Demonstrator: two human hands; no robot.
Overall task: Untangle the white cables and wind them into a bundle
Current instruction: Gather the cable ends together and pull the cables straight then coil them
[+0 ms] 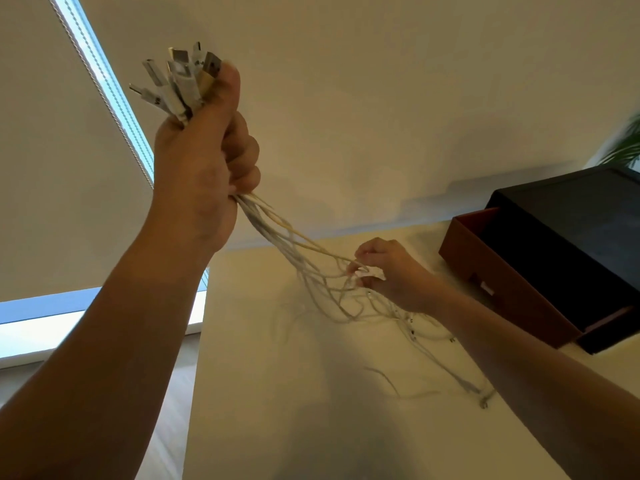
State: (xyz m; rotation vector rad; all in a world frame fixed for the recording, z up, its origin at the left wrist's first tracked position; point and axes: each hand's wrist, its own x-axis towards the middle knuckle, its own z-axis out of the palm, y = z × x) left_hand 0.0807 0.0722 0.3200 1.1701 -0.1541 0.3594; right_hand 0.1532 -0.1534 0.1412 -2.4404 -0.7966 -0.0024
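Two hands over a wide pale counter (277,427), broad enough to catch whatever slack falls. At its far right edge, a dark box (571,220) with a brown tray (502,282) pulled out, well apart from the work and probably where the wires belong. Raised high at the left, the left hand (204,161), fisted tight round the white cables (273,230) just below their plugs, likely held up so that weight pulls the strands straight and shows where they cross. Running down and rightward from that fist, fanning into a loose snarl above the counter, then trailing across the surface. Low at the snarl, the right hand (391,275), fingertips (354,268) pinching one or two strands, apparently teasing a loop out of the knot. Sprouting above the fist, the plugs (180,81), gathered at one level, a sound start for winding later. Smallest, the free tips (483,400), lying on the counter near the right forearm. Tangle not yet cleared; winding not yet begun.
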